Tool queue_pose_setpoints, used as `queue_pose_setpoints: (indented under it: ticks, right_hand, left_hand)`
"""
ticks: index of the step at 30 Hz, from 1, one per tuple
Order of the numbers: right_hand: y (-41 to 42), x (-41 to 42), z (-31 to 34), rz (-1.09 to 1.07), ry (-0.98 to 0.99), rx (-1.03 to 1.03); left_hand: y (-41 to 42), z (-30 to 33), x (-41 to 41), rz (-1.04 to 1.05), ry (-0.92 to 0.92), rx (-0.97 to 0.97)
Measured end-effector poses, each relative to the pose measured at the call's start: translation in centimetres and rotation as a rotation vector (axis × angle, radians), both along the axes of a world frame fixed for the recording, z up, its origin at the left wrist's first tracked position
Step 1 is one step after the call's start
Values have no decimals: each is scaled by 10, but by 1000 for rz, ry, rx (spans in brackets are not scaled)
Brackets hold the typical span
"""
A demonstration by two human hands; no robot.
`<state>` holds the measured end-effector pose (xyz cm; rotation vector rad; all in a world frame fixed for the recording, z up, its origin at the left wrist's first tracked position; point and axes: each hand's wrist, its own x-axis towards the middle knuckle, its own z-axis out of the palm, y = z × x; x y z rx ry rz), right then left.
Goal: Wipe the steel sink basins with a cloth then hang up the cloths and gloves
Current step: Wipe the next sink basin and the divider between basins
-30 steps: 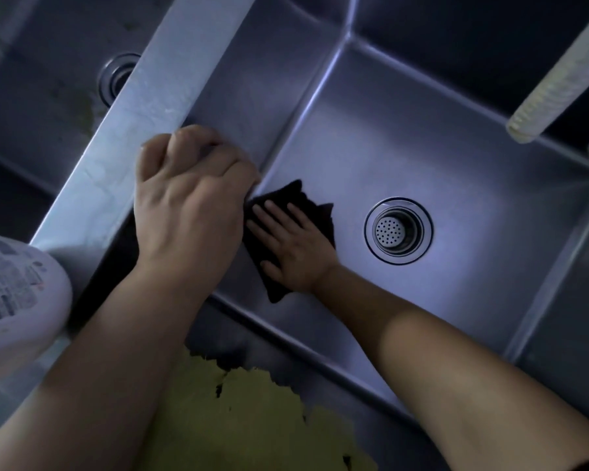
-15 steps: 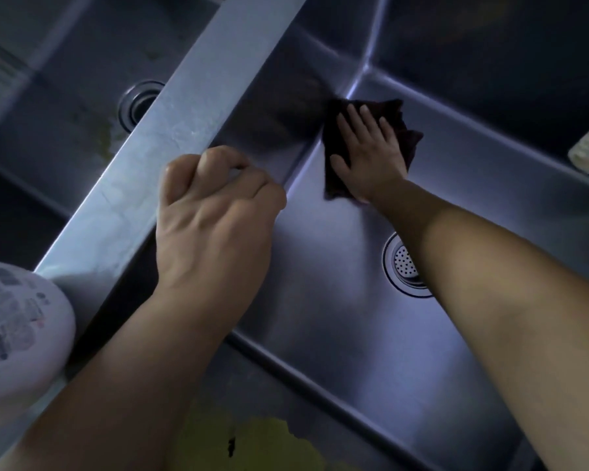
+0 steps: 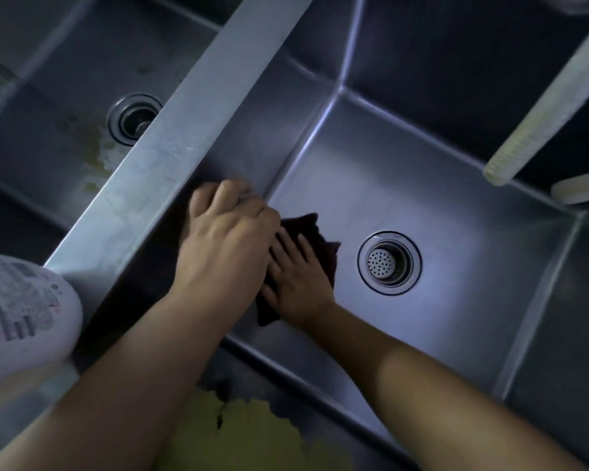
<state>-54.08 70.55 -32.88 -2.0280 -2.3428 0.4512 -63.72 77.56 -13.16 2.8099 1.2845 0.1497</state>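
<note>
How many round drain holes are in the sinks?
2. One round steel drain with a strainer in the right basin beside the dark cloth; one round drain in the left basin. None look hidden.

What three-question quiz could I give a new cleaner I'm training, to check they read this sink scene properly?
1. True or false: the right hand presses the dark cloth flat on the floor of the right basin.
2. Where does the left hand rest? A) on the drain strainer B) at the edge of the steel divider C) on the white bottle
3. Fill in: stains show near the drain of the ___ basin.

Key: 1 true; 2 B; 3 left
</note>
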Motion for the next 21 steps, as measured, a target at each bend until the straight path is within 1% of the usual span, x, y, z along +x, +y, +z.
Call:
queue_pose_setpoints:
  ticks: [3,5,9,13,18,21]
  right_hand:
    - [3,17,0,88,30,19]
    - [18,35,5,90,14,25]
    - [64,70,11,-45,-80,43]
    - [113,103,11,-163,-153,26]
    - [161,145,9,-327,-148,57]
    - [172,173,11,-318,-143,59]
  left_hand:
    - [-1,-6,-1,-22,15,-55]
    - [0,-9,-1,-14,14,-101]
    - [4,-13,-1,3,25,-196]
    - [8,-16,-5,19,40,-242]
    - [12,-20,-8,39,28,-262]
    - [14,-22,-9,39,34,-258]
